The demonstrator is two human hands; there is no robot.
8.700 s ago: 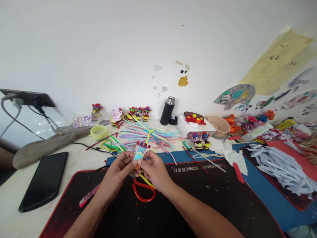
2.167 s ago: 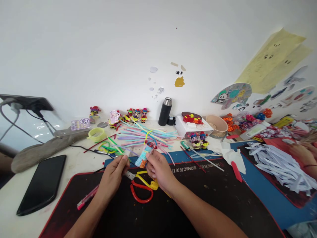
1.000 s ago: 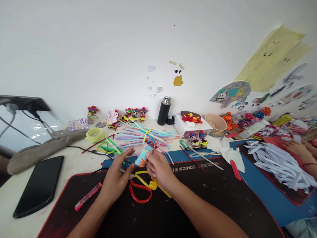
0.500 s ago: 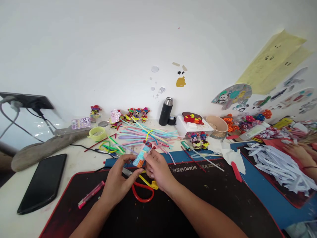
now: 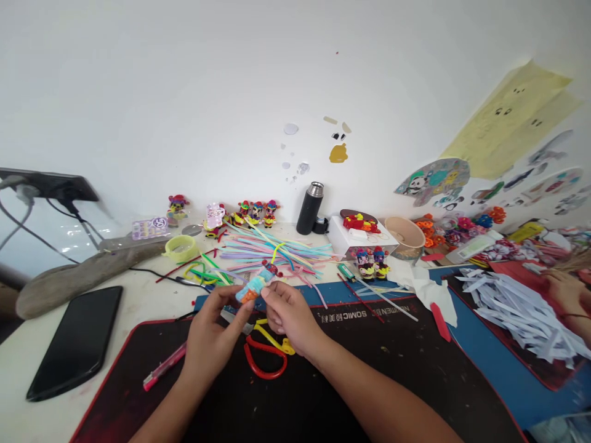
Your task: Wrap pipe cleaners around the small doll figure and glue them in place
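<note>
Tilted, fuzzy blue figure (image 5: 255, 285) between left fingers (image 5: 239, 321) and right fingers (image 5: 279, 298) (a narrow pinch from each)

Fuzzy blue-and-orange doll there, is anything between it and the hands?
No, nothing visible. The right hand pinches the fuzzy blue-and-orange doll, and the left hand is right at its lower end. The curved red handle on the black mat isn't between them.

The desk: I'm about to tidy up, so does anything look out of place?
Two things: the flask has its lid off beside it, leaving its silver top bare, and tiny scraps litter the black mat.
</note>
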